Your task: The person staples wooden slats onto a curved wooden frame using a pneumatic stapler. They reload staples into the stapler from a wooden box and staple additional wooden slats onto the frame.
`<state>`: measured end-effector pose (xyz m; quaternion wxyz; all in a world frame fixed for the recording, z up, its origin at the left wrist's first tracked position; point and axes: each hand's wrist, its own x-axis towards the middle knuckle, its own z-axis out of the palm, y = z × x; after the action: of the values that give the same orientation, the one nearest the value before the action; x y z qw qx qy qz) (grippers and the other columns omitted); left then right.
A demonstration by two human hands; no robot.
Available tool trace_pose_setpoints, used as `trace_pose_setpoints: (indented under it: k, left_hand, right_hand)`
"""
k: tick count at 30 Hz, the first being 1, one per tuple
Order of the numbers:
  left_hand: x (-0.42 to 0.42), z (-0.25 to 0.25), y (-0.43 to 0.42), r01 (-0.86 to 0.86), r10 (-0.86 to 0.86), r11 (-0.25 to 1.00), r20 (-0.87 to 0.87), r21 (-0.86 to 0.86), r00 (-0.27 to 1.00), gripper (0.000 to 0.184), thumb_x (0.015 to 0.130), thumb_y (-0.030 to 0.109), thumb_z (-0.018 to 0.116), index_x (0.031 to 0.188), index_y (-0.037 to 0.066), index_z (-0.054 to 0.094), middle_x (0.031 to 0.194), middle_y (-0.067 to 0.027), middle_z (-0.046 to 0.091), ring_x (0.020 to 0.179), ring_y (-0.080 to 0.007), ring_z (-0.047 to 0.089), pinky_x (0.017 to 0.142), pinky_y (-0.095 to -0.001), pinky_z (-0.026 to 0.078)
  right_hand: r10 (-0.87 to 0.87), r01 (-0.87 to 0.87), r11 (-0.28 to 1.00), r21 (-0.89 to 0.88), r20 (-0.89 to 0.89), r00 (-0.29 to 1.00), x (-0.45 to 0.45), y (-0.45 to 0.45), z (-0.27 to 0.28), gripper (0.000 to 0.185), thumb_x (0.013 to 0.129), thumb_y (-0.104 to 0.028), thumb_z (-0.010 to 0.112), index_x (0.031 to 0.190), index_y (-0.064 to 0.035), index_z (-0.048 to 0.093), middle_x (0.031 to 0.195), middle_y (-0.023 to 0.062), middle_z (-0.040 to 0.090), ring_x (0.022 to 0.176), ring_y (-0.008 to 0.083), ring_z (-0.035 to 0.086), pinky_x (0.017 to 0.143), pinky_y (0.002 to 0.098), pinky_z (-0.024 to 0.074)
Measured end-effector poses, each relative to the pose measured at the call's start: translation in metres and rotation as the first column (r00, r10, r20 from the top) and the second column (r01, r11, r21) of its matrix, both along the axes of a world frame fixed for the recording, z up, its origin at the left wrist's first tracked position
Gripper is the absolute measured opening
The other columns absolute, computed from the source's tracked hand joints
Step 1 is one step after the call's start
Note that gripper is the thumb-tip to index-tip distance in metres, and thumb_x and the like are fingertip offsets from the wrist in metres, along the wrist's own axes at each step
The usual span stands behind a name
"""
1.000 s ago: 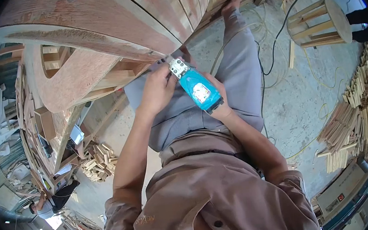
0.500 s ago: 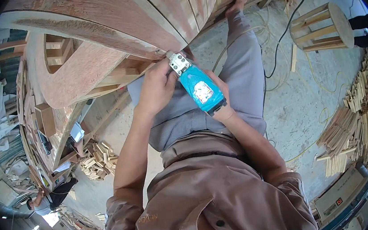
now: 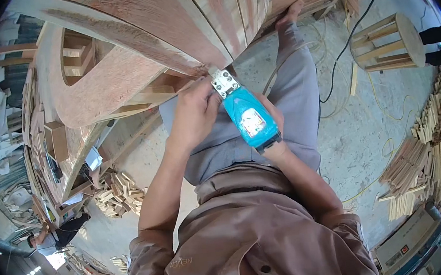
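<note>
A teal power tool [image 3: 250,115] with a silver metal head lies at the middle of the view, its tip against the lower edge of a curved wooden piece [image 3: 148,16]. My right hand [image 3: 274,118] is wrapped round the tool's body from its right side and underneath. Beside the metal head, my left hand [image 3: 194,108] is closed, its fingers curled toward the head and the wood edge. What those fingers hold, if anything, is hidden behind the tool and hand.
A round wooden stool [image 3: 409,40] lies at the upper right, with a black cable [image 3: 338,58] near it. Stacked wood strips [image 3: 409,166] are at the right, and a pile of wood offcuts [image 3: 119,195] at the left. Another person [image 3: 46,239] is at the far left.
In view, the tool and both hands have shifted slightly right and down, along with the curved wood. My right hand keeps its hold on the tool.
</note>
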<state>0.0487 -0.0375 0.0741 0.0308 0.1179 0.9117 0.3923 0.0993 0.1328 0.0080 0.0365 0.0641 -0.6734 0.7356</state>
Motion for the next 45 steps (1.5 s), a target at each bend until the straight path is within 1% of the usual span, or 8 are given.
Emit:
trace_pose_setpoints:
  k: [1,8,10,13,30,33,36,45]
  left_hand:
    - [0.001,0.002,0.002,0.018,-0.013,0.998,-0.072,0.065,0.997,0.020,0.086,-0.002,0.062,0.106,0.000,0.061,0.091,-0.0226,0.064,0.088,-0.0431,0.062,0.077,-0.0441,0.049]
    - [-0.001,0.025,0.003,-0.035,0.042,0.997,-0.086,0.073,0.995,0.017,0.087,-0.002,0.062,0.103,0.001,0.062,0.089,-0.0219,0.064,0.085,-0.0432,0.063,0.073,-0.0429,0.050]
    - [-0.002,0.027,0.002,-0.032,0.039,0.997,-0.102,0.068,0.994,0.016,0.087,-0.001,0.063,0.103,0.001,0.062,0.088,-0.0218,0.064,0.084,-0.0432,0.063,0.072,-0.0425,0.050]
    - [-0.001,0.027,0.000,-0.018,0.024,0.997,-0.085,0.071,0.996,0.016,0.087,-0.001,0.063,0.103,0.001,0.062,0.088,-0.0219,0.064,0.084,-0.0431,0.063,0.072,-0.0427,0.050]
    - [0.005,0.068,0.003,-0.011,0.019,0.997,-0.119,0.072,0.993,0.017,0.087,0.001,0.063,0.104,0.001,0.063,0.089,-0.0214,0.065,0.086,-0.0424,0.063,0.072,-0.0436,0.051]
    - [0.002,0.072,0.000,-0.023,0.029,0.998,-0.098,0.062,0.995,0.018,0.087,0.003,0.064,0.105,0.001,0.064,0.090,-0.0211,0.065,0.086,-0.0420,0.063,0.072,-0.0436,0.051]
    - [0.001,0.076,-0.004,-0.022,0.025,0.999,-0.104,0.036,0.994,0.019,0.087,0.004,0.065,0.107,0.001,0.064,0.090,-0.0207,0.065,0.086,-0.0416,0.063,0.072,-0.0439,0.051]
    - [0.003,0.095,-0.002,-0.019,0.018,1.000,-0.181,-0.004,0.983,0.022,0.087,0.007,0.066,0.109,0.002,0.065,0.089,-0.0192,0.065,0.084,-0.0405,0.064,0.071,-0.0439,0.051]
  right_hand:
    - [-0.001,0.000,0.999,0.040,0.012,1.000,0.000,0.002,0.009,0.054,0.075,-0.010,0.080,0.123,0.0043,0.059,0.108,0.0137,0.069,0.094,0.0188,0.067,0.084,0.0291,0.0514]
    - [0.028,-0.028,1.000,-0.007,0.014,1.000,-0.012,0.000,0.025,0.054,0.074,-0.011,0.081,0.122,0.0035,0.060,0.107,0.0135,0.069,0.092,0.0176,0.068,0.083,0.0288,0.0517]
    - [0.039,-0.038,0.999,0.021,-0.034,0.999,-0.012,-0.001,0.027,0.044,0.084,-0.002,0.071,0.126,0.0024,0.058,0.106,0.0062,0.068,0.092,0.0096,0.063,0.081,0.0241,0.0512]
    - [0.007,-0.008,1.000,-0.014,-0.075,0.997,-0.011,-0.002,0.019,0.053,0.074,-0.011,0.080,0.121,0.0027,0.060,0.105,0.0126,0.070,0.089,0.0180,0.068,0.081,0.0290,0.0523]
    - [-0.051,0.062,0.996,0.072,-0.144,0.988,-0.003,-0.003,0.049,0.058,0.074,-0.014,0.080,0.125,0.0042,0.059,0.104,0.0145,0.070,0.090,0.0196,0.069,0.080,0.0307,0.0534]
    - [0.001,0.012,0.993,-0.120,0.103,0.995,-0.006,-0.007,0.062,0.059,0.075,-0.015,0.080,0.126,0.0038,0.058,0.100,0.0129,0.070,0.088,0.0181,0.069,0.079,0.0293,0.0531]
    - [0.000,0.019,0.987,-0.158,0.114,0.994,-0.008,-0.011,0.063,0.057,0.076,-0.014,0.080,0.126,0.0035,0.058,0.099,0.0115,0.071,0.088,0.0160,0.068,0.079,0.0280,0.0529]
    - [-0.071,0.094,0.980,0.174,-0.135,0.988,-0.007,-0.006,0.081,0.056,0.079,-0.012,0.078,0.128,0.0041,0.057,0.101,0.0109,0.071,0.088,0.0143,0.067,0.079,0.0275,0.0534]
